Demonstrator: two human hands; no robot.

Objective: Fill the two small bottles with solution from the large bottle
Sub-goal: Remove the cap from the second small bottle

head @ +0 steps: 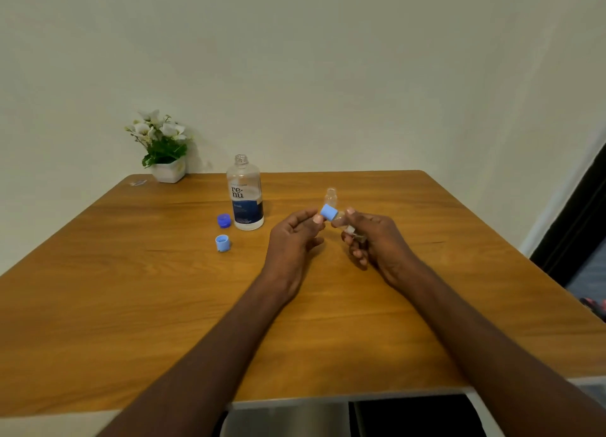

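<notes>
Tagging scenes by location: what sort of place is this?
Probably a home or small office room, not a lab: a plain wooden table pushed against a bare cream wall, with a small potted plant of white flowers as decoration. The contact-lens solution bottle fits household use.

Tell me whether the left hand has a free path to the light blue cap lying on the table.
Probably yes. The light blue cap lies in the open, left of the left hand, with only bare table between. But that hand's fingers touch the cap on the small bottle the right hand holds.
</notes>
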